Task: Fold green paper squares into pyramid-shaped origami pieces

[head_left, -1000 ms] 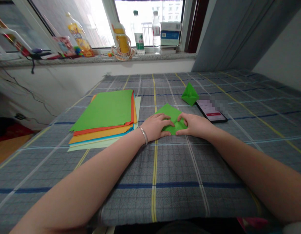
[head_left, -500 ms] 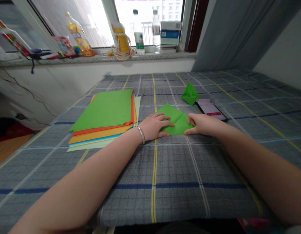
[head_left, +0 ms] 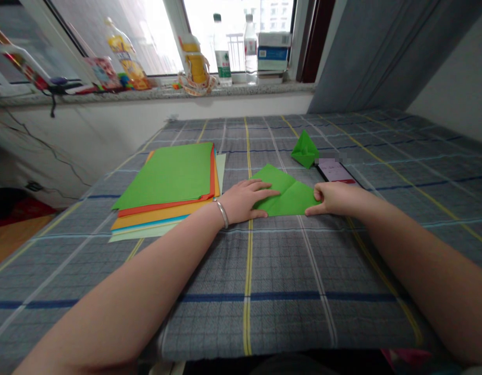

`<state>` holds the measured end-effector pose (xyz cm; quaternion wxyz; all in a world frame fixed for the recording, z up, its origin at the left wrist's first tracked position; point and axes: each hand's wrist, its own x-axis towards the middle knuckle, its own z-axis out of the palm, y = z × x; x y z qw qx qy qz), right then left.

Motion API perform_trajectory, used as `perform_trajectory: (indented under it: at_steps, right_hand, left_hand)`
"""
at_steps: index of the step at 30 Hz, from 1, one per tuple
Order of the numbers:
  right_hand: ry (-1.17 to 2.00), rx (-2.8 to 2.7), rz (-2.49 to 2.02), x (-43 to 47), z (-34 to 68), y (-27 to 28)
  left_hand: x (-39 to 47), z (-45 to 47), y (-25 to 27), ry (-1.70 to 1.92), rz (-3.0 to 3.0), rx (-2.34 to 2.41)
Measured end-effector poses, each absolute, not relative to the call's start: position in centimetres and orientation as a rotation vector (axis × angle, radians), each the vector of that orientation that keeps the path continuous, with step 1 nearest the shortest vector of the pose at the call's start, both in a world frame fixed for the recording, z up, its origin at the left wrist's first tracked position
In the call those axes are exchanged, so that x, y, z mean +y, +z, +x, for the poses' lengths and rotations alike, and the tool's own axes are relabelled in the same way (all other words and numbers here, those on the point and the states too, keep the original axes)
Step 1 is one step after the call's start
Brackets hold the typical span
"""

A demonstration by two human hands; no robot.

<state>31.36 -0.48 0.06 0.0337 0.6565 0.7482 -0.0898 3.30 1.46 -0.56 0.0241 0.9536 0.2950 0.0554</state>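
A folded sheet of green paper (head_left: 289, 194) lies on the checked cloth, with crease lines across it. My left hand (head_left: 246, 200), with a silver bangle at the wrist, rests flat on the paper's left part, fingers spread. At the right corner, my right hand (head_left: 330, 199) is closed, thumb and curled fingers gripping the paper's edge. Behind the sheet stands a folded green paper shape (head_left: 305, 150) with a pointed top. Beside it, a phone (head_left: 336, 171) with a lit screen lies partly behind my right hand.
To the left is a stack of coloured paper (head_left: 168, 174), green on top. The checked cloth (head_left: 209, 317) covers the table. On the windowsill (head_left: 241, 89) stand several bottles, a yellow flask (head_left: 196, 65) and stacked boxes (head_left: 272, 56). A grey curtain (head_left: 366, 57) hangs at right.
My right hand has moved a little to the right along the paper's lower edge, and more of the paper's right corner shows. My left hand stays almost in place.
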Motion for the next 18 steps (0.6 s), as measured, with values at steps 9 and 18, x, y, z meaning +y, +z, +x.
perform_trajectory:
  at_steps: [9, 18]
  right_hand:
    - [-0.434, 2.137, 1.997, -0.7, 32.5, 1.3]
    - [-0.594, 2.441, 1.764, -0.9, 33.0, 1.5]
  left_hand:
    - [0.8, 3.6, -0.3, 0.235, 3.036, 0.852]
    - [0.7, 3.3, -0.4, 0.208, 3.155, 0.685]
